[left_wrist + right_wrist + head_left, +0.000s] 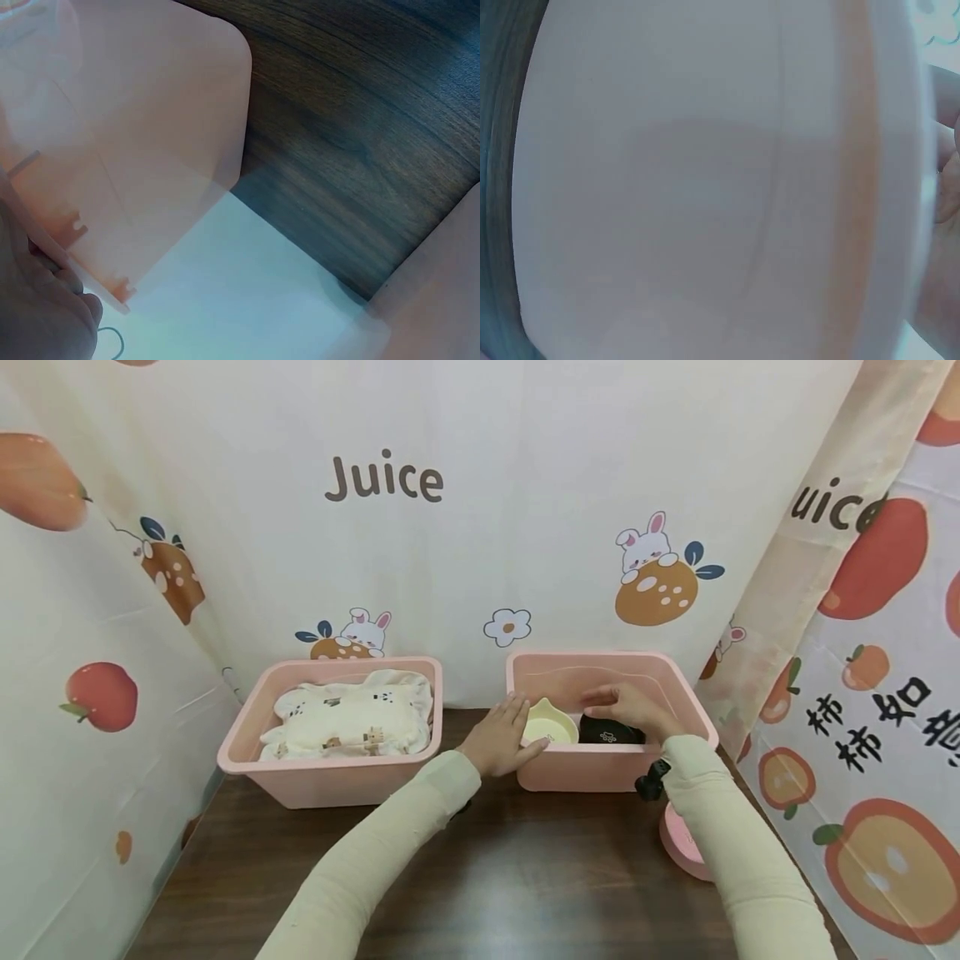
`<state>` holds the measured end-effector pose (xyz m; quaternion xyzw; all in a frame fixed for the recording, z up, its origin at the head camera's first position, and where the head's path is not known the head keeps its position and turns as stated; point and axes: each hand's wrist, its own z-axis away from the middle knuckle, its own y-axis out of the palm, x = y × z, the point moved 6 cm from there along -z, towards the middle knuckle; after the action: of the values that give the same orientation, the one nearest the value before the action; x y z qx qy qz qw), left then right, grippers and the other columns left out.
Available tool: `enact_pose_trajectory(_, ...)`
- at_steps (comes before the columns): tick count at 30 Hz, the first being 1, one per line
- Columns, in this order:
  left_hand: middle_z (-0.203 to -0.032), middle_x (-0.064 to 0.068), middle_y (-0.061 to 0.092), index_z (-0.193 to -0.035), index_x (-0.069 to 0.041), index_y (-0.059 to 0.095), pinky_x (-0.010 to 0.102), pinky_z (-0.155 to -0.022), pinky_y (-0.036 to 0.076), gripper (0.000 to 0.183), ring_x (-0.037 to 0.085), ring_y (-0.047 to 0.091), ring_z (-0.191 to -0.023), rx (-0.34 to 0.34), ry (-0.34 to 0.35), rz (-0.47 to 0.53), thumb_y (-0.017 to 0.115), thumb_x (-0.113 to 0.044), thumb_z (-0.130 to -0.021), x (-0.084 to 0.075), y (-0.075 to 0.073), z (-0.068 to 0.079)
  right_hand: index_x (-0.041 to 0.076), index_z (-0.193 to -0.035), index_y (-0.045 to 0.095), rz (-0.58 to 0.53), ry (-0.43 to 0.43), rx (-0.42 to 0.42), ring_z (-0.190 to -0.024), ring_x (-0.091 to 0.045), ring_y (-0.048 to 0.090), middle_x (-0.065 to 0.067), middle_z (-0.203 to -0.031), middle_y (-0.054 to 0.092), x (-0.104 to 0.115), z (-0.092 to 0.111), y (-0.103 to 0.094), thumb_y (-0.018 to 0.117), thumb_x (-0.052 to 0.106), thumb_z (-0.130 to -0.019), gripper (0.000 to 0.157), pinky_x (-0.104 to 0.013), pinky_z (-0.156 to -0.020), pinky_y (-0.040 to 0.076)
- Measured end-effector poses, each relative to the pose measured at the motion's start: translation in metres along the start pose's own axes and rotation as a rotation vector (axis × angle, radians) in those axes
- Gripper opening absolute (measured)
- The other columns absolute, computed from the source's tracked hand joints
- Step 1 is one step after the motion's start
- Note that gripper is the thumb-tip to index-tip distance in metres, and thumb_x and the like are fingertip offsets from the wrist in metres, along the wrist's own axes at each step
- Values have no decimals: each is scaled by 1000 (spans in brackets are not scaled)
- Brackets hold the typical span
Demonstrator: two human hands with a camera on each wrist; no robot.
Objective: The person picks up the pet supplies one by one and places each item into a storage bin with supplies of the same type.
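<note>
My left hand (501, 739) rests on the near-left corner of the right pink bin (592, 772), fingers stretched over the side rim and thumb along the front. Just inside that corner sits a pale yellow dish (550, 724) with a pointed rim. To its right lies a black item (611, 732) with a small white print, its lower part hidden by the bin's front wall. My right hand (633, 708) reaches over the front rim, fingertips right at the black item's far edge; I cannot tell whether they grip it. The right wrist view mostly shows the bin's outer wall (690, 187).
Another pink bin (337, 783) stands at the left, holding a cream cloth bundle (352, 714) printed with small animals. A round pink item (681, 843) lies on the dark wooden table (525, 877), partly behind my right forearm. Printed curtains (480, 527) hang behind and at both sides.
</note>
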<state>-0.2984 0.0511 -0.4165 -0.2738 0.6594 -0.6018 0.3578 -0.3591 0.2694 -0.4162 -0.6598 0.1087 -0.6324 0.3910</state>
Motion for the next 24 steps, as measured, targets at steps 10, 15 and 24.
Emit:
enact_pose_trajectory(10,-160,15,7,-151,1,16,36,-119,11,82,26,3,-148,19,2,-17,24,-60,-99,2,1,-1,3,-132,57,48,-194,-50,-121,-34,55,-20,-129,59,34,43,-11,68,25,-90,49,-42,-93,51)
enact_pose_trajectory(15,-160,15,7,-151,1,17,37,-119,11,82,27,5,-148,14,3,-23,23,-61,-98,3,3,-1,-4,-133,53,14,-215,-35,-123,-40,52,-24,-129,57,36,65,-13,65,15,-92,47,-21,-89,50)
enact_pose_trajectory(24,-160,14,5,-152,1,16,36,-119,8,83,27,4,-148,5,1,-19,22,-62,-98,4,6,-4,6,-134,55,30,-136,-103,-120,-22,56,-15,-134,56,32,129,-19,64,23,-93,45,-16,-86,48)
